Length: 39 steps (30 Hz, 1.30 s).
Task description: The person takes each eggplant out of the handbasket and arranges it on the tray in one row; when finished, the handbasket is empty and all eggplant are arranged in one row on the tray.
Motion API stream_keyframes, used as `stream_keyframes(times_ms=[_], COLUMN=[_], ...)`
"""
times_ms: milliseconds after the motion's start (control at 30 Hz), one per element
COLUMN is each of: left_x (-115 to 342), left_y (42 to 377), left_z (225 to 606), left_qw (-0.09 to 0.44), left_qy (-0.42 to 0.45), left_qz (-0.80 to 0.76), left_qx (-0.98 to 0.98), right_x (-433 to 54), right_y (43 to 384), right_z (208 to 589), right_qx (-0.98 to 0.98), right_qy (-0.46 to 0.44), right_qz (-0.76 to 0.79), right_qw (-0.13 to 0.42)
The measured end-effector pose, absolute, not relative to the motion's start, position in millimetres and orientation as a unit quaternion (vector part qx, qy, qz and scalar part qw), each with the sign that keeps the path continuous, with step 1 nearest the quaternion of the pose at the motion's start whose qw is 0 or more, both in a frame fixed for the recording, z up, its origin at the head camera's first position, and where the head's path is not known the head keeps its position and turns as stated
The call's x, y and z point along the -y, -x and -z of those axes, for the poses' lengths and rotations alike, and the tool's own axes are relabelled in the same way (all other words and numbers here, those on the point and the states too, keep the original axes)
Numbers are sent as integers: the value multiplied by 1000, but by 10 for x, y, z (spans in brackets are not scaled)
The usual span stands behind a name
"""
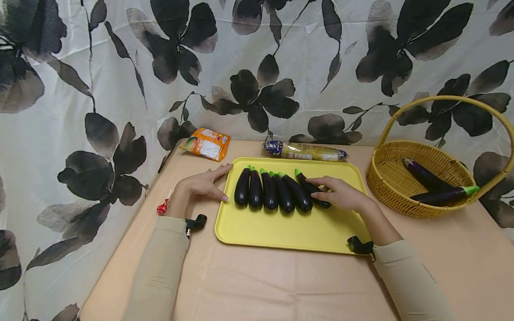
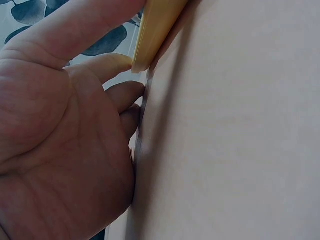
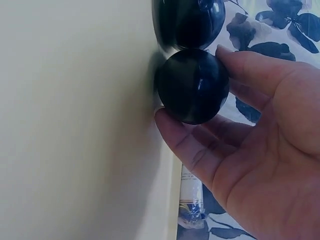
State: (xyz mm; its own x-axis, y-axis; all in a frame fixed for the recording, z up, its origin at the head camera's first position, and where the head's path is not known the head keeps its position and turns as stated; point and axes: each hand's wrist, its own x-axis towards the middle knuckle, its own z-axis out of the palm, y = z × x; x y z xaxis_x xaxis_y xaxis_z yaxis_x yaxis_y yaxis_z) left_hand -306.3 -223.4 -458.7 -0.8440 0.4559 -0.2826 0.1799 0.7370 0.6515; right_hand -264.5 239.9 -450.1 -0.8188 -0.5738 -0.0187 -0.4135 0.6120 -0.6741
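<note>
On the yellow tray (image 1: 280, 232) lies a row of dark eggplants (image 1: 270, 191) with green stem ends pointing away from me. My right hand (image 1: 340, 194) holds the rightmost eggplant (image 1: 309, 188), fingers and thumb on either side of it. The right wrist view shows that eggplant's round end (image 3: 193, 86) between thumb and fingers, touching its neighbour (image 3: 189, 22). At the tray's left edge, my left hand (image 1: 201, 183) rests with fingers extended along the outside and the thumb at the rim. Its palm (image 2: 65, 135) fills the left wrist view, holding no eggplant.
A wicker basket (image 1: 402, 198) with a tall handle stands to the right, two eggplants (image 1: 444, 195) inside. Behind the tray lie an orange packet (image 1: 206, 143) and a long yellow-and-blue package (image 1: 306, 152). A red-wrapped lollipop (image 1: 163, 207) lies beside my left wrist.
</note>
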Motion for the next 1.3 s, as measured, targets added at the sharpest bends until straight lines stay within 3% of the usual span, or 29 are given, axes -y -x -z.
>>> stream_keyframes(times_ms=[1300], left_x=[2242], left_y=[3071], left_z=[4587], left_qw=[222], left_qy=[-183], left_qz=[-324], left_qx=[-901], right_x=[-2364], right_y=[2621], right_z=[4460], right_qx=[-898], right_qy=[273], right_qz=[330], right_qw=[99])
